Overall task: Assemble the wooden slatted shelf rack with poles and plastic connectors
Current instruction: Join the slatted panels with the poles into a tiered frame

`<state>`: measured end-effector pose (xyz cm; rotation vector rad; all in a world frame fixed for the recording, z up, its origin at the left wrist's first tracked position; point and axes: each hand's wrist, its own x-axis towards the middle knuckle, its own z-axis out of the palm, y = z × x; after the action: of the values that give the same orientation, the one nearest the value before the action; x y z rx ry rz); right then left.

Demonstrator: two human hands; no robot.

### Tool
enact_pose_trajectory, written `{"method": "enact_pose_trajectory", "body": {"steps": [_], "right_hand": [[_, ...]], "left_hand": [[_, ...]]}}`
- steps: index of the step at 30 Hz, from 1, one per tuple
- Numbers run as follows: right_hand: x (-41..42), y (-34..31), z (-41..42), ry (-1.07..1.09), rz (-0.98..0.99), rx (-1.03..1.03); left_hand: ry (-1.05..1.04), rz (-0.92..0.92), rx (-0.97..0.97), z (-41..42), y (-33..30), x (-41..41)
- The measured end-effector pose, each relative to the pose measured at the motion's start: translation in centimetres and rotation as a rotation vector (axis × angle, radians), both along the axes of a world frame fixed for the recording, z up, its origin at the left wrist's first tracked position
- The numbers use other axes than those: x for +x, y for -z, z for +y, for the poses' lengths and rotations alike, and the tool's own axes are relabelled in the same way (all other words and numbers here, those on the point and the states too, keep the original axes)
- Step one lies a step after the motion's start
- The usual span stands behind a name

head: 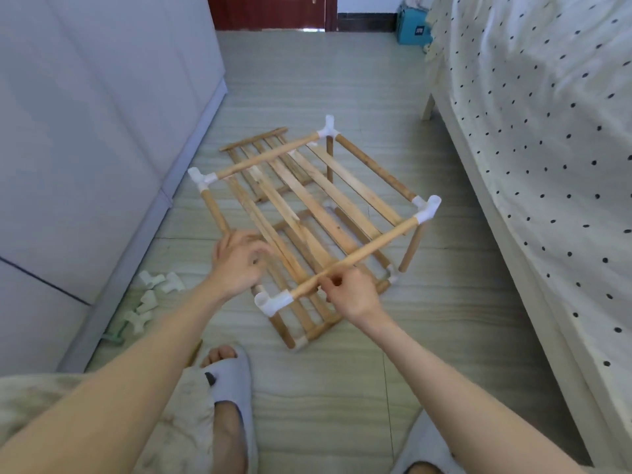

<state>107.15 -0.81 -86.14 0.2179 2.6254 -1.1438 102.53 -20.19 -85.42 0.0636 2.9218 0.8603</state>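
The right hand [349, 293] pinches the near round wooden pole [355, 260] of the slatted wooden rack [307, 213]; just left of it, the left hand [236, 265] grips a side pole [214, 210], beyond a white plastic corner connector [272, 302].

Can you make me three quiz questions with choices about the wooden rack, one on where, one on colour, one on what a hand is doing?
1. Where do the spare connectors lie?
A on the bed
B on the floor by the white cabinet
C on the rack

2. What colour are the rack's corner connectors?
A white
B red
C black

3. What is the right hand doing?
A hanging free
B pinching the front pole
C holding a slipper

Answers: B, they sit on the floor tiles at left; A, every corner piece is white; B, its fingers close round the pole.
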Motion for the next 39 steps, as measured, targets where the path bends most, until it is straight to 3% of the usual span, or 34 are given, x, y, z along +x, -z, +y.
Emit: {"method": "enact_pose_trajectory", "body": {"steps": [2,3,5,6,9,15,24,39], "right_hand": [[0.1,-0.7,0.1,-0.131,0.261,0.257],[0.0,-0.8,0.3,-0.23,0.369,0.347],[-0.3,-1.1,0.5,-0.496,0.458,0.55],[-0.5,-1.1,0.6,-0.607,0.459,0.631],[-1.0,-0.5,0.7,-0.775,0.411,0.768],[-2.0,0.2,-0.1,-0.79,0.412,0.764],[-2.1,0.6,-5.6,-0.932,0.461,0.667],[-2.5,0.3,-6.6,-0.876,0.459,0.486]], "left_hand": [[-0.492,0.007,0.273,0.5,0.0,1.0],[-0.695,-0.09,0.481,1.0,-0.2,1.6],[-0.867,-0.35,0.891,2.2,0.1,3.1],[-0.828,-0.44,0.954,3.1,0.3,4.1],[-0.716,-0.42,0.957,5.2,1.1,6.4],[-0.681,-0.329,0.846,3.7,0.8,5.7],[-0.55,-0.35,0.616,-3.9,-0.5,4.3],[-0.424,-0.275,0.612,-6.5,0.2,4.1]]}}
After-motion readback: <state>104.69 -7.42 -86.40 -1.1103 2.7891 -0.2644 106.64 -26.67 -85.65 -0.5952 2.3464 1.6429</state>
